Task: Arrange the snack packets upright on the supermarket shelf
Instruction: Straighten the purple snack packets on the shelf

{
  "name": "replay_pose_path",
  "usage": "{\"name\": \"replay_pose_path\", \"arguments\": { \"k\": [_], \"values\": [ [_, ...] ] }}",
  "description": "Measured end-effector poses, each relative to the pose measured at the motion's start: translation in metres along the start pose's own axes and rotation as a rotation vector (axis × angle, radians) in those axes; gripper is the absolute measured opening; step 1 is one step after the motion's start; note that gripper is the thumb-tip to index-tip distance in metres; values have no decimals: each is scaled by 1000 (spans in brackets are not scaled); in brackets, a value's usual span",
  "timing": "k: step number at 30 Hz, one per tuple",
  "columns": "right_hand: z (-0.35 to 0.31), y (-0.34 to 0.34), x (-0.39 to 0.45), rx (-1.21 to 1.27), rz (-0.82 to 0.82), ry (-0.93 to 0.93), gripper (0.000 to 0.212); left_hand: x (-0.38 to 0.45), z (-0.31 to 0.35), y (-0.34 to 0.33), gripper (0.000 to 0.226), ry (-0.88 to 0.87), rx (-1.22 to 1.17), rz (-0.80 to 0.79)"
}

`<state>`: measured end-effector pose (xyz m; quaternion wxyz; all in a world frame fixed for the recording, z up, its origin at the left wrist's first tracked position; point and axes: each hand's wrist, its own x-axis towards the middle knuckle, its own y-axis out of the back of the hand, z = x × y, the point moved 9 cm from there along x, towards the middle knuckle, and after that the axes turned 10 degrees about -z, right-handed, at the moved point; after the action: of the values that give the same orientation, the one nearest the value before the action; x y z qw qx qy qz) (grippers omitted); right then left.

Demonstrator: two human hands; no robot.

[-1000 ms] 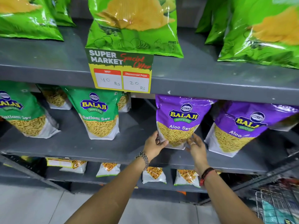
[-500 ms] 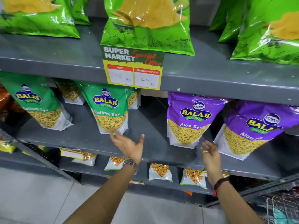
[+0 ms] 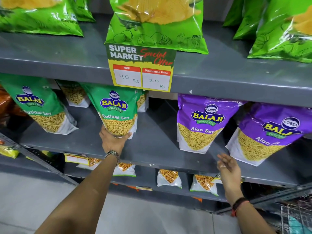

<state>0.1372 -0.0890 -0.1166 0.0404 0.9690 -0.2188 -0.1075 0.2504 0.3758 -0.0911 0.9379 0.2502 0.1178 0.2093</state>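
On the grey middle shelf (image 3: 157, 146) stand green Ratlami Sev packets and purple Aloo Sev packets. My left hand (image 3: 113, 141) cups the bottom of the middle green Ratlami Sev packet (image 3: 116, 112), which leans left. Another green packet (image 3: 38, 105) stands further left. The purple Aloo Sev packet (image 3: 200, 122) stands upright at centre right, and a second purple packet (image 3: 270, 134) leans at the far right. My right hand (image 3: 228, 168) hovers with fingers apart below the purple packets, holding nothing.
The top shelf carries large green potato wafer bags (image 3: 157, 22) and a price sign (image 3: 141, 68) on its edge. Small snack packets (image 3: 168, 178) line the lower shelf. A wire basket (image 3: 297, 218) sits at bottom right. Grey floor lies below.
My left hand moved from the purple Aloo Sev packet over to the middle green packet and now holds its base. My right hand let go of the purple packet and dropped lower.
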Motion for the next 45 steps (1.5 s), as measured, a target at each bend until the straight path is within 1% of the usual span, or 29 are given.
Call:
{"name": "replay_pose_path", "arguments": {
  "k": [4,5,7,9,11,12,13,14,16,17,18,19,20,21,22,23,25,26,27,29,30,33,34,37,40,41,43,45],
  "values": [
    [2,7,2,-6,13,-5,32,1,1,-2,117,-33,1,-48],
    [2,9,2,-8,18,0,32,3,1,-2,121,-44,-9,-68],
    [0,17,3,10,35,7,30,6,-2,-5,137,-37,-25,-114],
    [-1,31,1,35,86,16,31,-6,-5,-12,149,21,-36,-126],
    [0,53,-3,56,168,18,33,-39,-1,-26,151,51,-47,-78],
    [-1,65,-5,50,211,21,35,-59,2,-39,148,24,-61,-73],
    [-1,79,-7,32,251,19,37,-82,10,-55,141,-41,-57,-89],
    [-2,92,-8,18,284,17,39,-106,17,-74,126,-128,-20,-118],
    [-3,118,-5,16,320,-2,41,-156,37,-115,85,-304,87,-174],
    [-5,129,-2,29,320,-11,41,-179,50,-136,65,-379,86,-222],
    [-5,139,3,36,314,-19,42,-201,66,-159,49,-436,54,-306],
    [-7,147,7,43,296,-28,44,-221,82,-183,43,-475,8,-432],
    [-10,153,13,54,265,-30,47,-238,98,-210,43,-469,-45,-582],
    [-13,156,19,65,230,-33,50,-252,113,-234,44,-427,-88,-725],
    [-16,158,24,82,185,-44,53,-258,124,-258,43,-365,-131,-818],
    [-17,158,30,104,137,-68,55,-259,135,-278,46,-300,-174,-871],
    [-17,154,41,170,37,-134,60,-253,153,-304,65,-193,-191,-892],
    [-17,150,46,191,-10,-158,63,-249,158,-315,73,-172,-172,-895],
    [-18,146,50,193,-63,-164,61,-244,160,-325,75,-145,-150,-903],
    [-23,142,56,176,-122,-152,42,-241,163,-343,71,-113,-145,-948],
    [-24,143,60,179,-122,-143,37,-244,168,-346,68,-129,-148,-959],
    [-27,153,68,199,-110,-148,37,-260,184,-355,56,-224,-184,-995],
    [-27,158,70,186,-110,-148,37,-265,188,-357,57,-234,-200,-1009],
    [-21,179,79,158,-73,-160,38,-275,195,-367,59,-221,-233,-1020],
    [-12,191,92,167,-72,-169,23,-285,205,-373,61,-189,-207,-1026],
    [-12,195,95,166,-66,-170,21,-289,207,-376,62,-187,-192,-1029],
    [-17,200,95,199,-71,-177,24,-296,210,-382,60,-180,-177,-1040],
    [-28,201,91,213,-84,-171,33,-300,212,-385,56,-181,-160,-1032]
  ]
}}
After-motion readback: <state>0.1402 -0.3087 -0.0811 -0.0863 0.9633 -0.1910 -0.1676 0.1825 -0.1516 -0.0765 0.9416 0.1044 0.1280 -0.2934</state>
